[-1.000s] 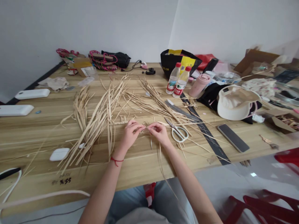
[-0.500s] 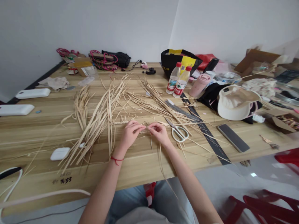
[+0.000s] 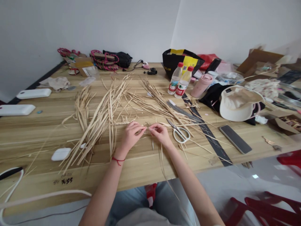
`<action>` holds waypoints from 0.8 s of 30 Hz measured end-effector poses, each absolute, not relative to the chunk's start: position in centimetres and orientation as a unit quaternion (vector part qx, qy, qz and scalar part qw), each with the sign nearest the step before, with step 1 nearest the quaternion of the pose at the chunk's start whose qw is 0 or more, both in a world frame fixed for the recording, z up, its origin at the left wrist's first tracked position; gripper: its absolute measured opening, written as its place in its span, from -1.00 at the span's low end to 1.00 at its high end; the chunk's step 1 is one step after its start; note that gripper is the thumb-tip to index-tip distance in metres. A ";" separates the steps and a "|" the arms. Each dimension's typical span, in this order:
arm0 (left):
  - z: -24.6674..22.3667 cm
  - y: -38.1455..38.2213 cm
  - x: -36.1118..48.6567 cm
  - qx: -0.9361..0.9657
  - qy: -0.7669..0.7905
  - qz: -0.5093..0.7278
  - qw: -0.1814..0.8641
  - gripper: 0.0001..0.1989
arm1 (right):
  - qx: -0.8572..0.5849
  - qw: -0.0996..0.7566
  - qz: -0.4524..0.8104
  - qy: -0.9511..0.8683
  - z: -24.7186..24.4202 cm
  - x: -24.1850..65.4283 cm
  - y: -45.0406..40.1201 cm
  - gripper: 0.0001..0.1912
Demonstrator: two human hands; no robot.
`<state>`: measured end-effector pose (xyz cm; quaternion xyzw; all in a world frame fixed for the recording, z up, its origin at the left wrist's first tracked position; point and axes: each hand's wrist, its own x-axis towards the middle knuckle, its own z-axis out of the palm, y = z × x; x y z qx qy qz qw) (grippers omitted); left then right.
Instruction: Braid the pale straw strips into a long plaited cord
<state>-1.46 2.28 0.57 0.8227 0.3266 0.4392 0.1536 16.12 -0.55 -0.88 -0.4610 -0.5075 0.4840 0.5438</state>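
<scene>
Both my hands meet over the table, fingertips pinched around a small woven straw piece (image 3: 147,131) that they partly cover. My left hand (image 3: 133,131), with a red cord at the wrist, is closed on its left end. At the other end my right hand (image 3: 161,133) pinches it too. A long thin straw strip (image 3: 162,163) trails below the right hand toward my lap. Just under the hands lies a thin metal needle-like tool (image 3: 152,145). White-handled scissors (image 3: 180,133) rest right of my right hand. A braided straw length (image 3: 124,122) lies beyond my left hand.
Loose straw bundles (image 3: 101,113) spread left and ahead, with more straw (image 3: 157,103) beyond the hands. Two water bottles (image 3: 182,83), a pink cup (image 3: 201,86), a white cap (image 3: 237,106) and a phone (image 3: 235,139) stand or lie right. A white earphone case (image 3: 61,154) lies left.
The hands stay almost in the same place, still pinching the woven straw piece. The whole view has shifted very slightly; nothing else has visibly moved.
</scene>
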 end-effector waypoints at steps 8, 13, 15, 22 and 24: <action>-0.3 2.6 -0.9 0.781 0.368 0.445 0.240 -0.87 | -0.469 0.541 0.498 -0.489 -1.0 16.0 -0.4 -0.70; -0.6 2.9 -1.0 0.765 0.369 0.433 0.301 -0.83 | -0.469 0.544 0.498 -0.486 -0.9 16.0 -0.5 -0.69; -0.7 3.0 -1.2 0.770 0.358 0.437 0.296 -0.84 | -0.465 0.546 0.503 -0.482 -0.8 16.0 -0.5 -0.69; -0.6 2.7 -1.2 0.804 0.330 0.445 0.217 -0.83 | -0.457 0.540 0.527 -0.471 -0.8 16.0 -0.5 -0.67; -0.5 2.6 -1.2 0.815 0.323 0.441 0.193 -0.83 | -0.455 0.543 0.528 -0.468 -0.8 16.1 -0.5 -0.66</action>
